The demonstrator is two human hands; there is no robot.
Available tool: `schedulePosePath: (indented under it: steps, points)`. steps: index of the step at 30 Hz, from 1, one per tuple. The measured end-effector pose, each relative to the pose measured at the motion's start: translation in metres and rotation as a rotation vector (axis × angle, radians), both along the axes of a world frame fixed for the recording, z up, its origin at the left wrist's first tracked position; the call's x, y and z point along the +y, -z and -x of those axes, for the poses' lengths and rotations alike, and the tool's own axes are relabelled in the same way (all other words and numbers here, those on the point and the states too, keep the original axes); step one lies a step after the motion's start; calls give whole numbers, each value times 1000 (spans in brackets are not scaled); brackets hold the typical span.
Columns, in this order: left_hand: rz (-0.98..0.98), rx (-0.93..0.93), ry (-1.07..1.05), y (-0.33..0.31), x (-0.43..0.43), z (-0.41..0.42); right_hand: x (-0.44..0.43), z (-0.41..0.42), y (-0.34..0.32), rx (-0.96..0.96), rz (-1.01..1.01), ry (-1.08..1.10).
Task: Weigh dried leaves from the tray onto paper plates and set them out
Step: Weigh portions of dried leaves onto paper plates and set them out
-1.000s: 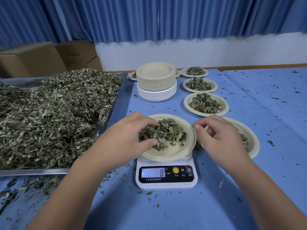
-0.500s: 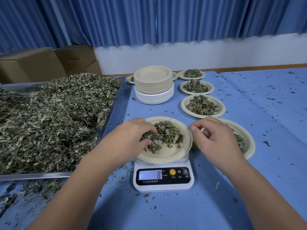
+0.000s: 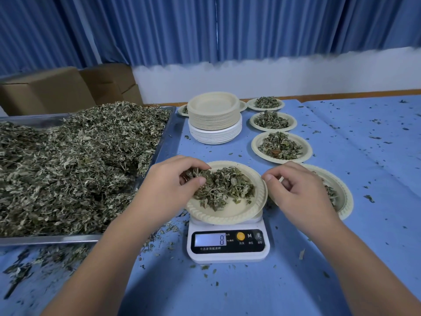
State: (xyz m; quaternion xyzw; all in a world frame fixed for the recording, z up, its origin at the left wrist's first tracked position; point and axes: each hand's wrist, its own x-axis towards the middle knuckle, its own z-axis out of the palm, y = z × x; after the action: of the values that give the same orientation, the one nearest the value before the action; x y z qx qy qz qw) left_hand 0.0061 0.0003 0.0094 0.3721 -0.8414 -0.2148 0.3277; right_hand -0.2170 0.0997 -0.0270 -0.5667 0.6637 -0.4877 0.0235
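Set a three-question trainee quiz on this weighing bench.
1. True or false: the scale reads 8.
2. Which hand pinches the leaves on the plate? A left hand; B right; C neither.
3. Fill in: the tray lies to the scale's ___.
Key: 1 true; 2 A; 3 left.
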Motion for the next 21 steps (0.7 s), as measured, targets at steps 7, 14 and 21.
schedulePosePath:
  steps: [7,14,21]
  points:
    - [-124,261,-103,-1,-6,-27,-1,0,2,-32,-12,6]
    - [-80,266,-243,-4,-15,-66,-2,1,3,-59,-7,10]
    - [58,0,-437,10,-28,-92,-3,1,5,-60,-24,18]
